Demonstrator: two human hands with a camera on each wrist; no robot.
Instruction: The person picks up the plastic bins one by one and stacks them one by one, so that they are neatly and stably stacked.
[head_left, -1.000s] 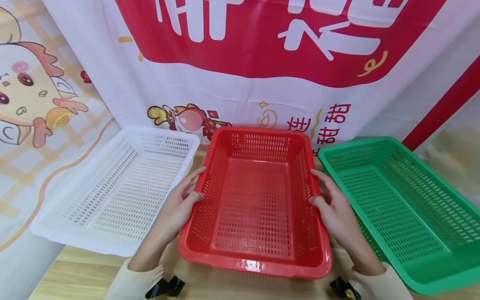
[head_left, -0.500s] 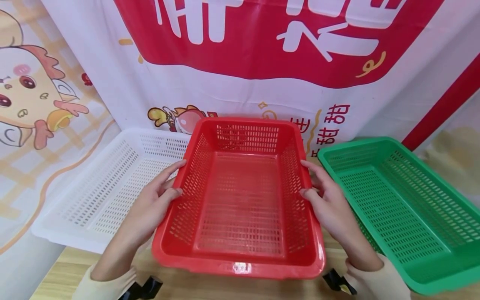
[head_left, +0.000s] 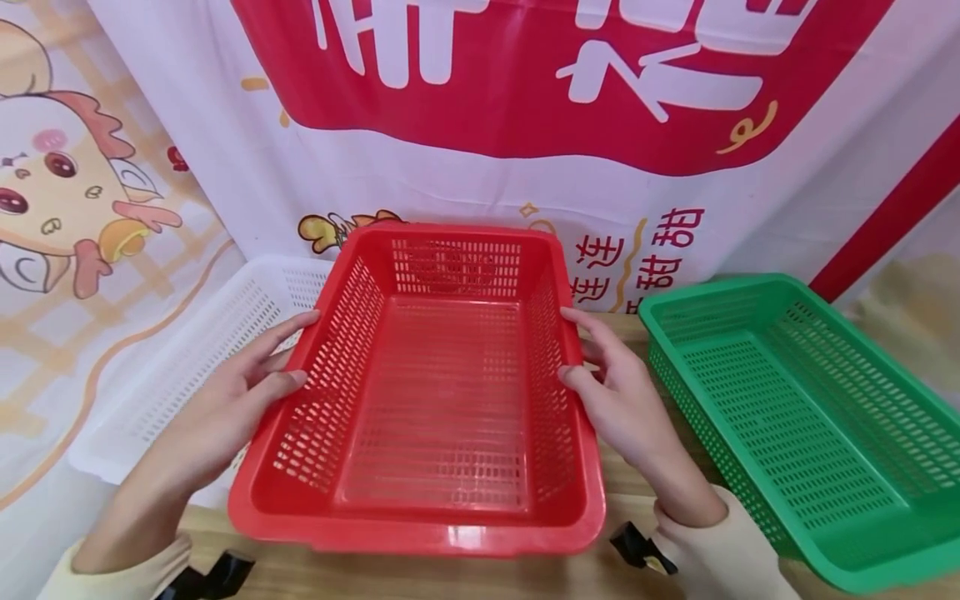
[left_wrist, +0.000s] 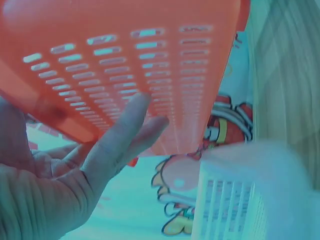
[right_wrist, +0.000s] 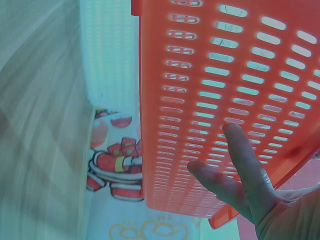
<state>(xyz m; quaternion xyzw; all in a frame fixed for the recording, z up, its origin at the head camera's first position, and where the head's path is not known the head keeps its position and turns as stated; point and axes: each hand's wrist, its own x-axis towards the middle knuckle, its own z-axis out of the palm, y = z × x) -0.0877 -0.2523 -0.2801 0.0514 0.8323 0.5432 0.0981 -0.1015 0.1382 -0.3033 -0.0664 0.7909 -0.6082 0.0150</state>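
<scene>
Across the top of the head view, a white and red printed cloth [head_left: 495,125]. Along the bottom edge, a wooden table [head_left: 420,579]. In the middle, slightly left of center, a red basket [head_left: 442,400] with slotted walls, held up apart from the table. At right, on the table, a green basket [head_left: 795,433]. At left, a white basket [head_left: 202,354], partly covered by the red one. Gripped at the left rim by the left hand [head_left: 236,396], thumb over the edge, two fingertips against the outer wall in the left wrist view. Gripped likewise at the right rim by the right hand [head_left: 618,392]. Toward the lower corners, cream sleeves [head_left: 720,550].
</scene>
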